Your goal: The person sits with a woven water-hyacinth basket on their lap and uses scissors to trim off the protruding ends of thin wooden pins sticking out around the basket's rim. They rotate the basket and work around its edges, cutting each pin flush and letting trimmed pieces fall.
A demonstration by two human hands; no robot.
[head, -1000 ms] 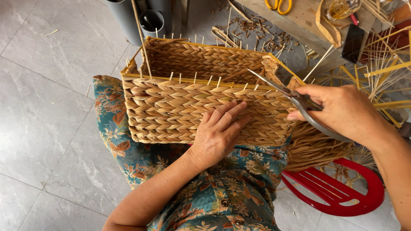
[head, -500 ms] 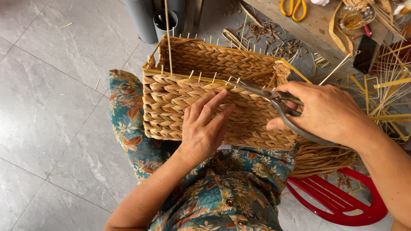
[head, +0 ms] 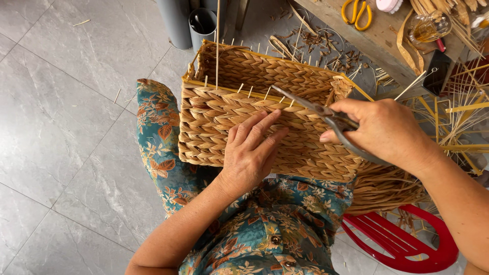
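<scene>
Weaving on the rectangular basket in the lap looks complete, stake ends mostly untrimmed; left hand lies flat, released, while right hand clenches scissors at its rim.

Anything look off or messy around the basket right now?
One thin stake stands far taller than the short, trimmed ones along the woven basket rim. Dry trimmings lie scattered on the floor behind it. The right hand holds scissors at the rim; the left hand steadies the side.
</scene>
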